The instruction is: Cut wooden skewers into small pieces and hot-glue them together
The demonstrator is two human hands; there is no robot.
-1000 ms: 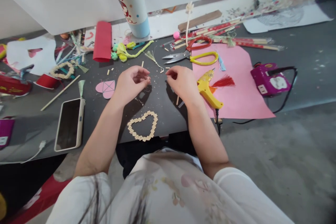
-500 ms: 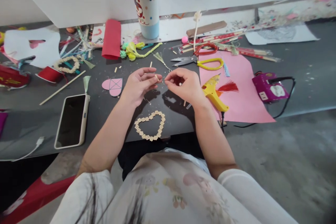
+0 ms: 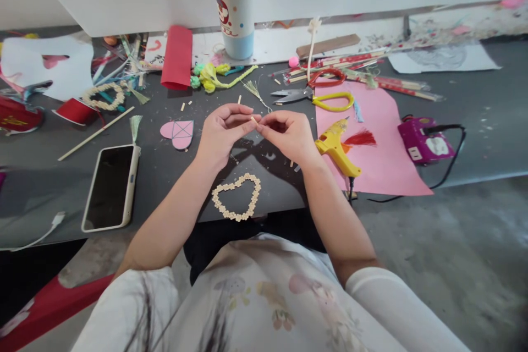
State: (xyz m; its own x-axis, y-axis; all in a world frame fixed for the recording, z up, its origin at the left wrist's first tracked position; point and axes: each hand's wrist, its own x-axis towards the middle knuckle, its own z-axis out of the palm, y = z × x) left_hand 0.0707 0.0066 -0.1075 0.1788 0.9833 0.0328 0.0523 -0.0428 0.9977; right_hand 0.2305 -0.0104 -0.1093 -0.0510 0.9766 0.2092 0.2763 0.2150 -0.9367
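My left hand (image 3: 225, 132) pinches a small pale stick piece (image 3: 253, 120) between thumb and forefinger, above the dark table. My right hand (image 3: 286, 133) is closed in a pinch, its fingertips meeting the left ones at the piece; whether it grips the piece too is hidden. Below both hands, near the table's front edge, lies a heart-shaped outline of small pale flower-like pieces (image 3: 254, 204). To the left of my left hand is a pink paper heart (image 3: 182, 135) with drawn lines. A yellow glue gun (image 3: 339, 148) rests just right of my right hand.
Scissors (image 3: 334, 101) with red and yellow handles lie behind my right hand, partly on pink paper (image 3: 379, 170). A purple box (image 3: 424, 142) with a black cable is at the right. A phone (image 3: 110, 187) lies left; a bottle (image 3: 238, 16) stands at the back.
My hands have come together, so that their fingertips now meet at the small pale piece. The view has shifted slightly.
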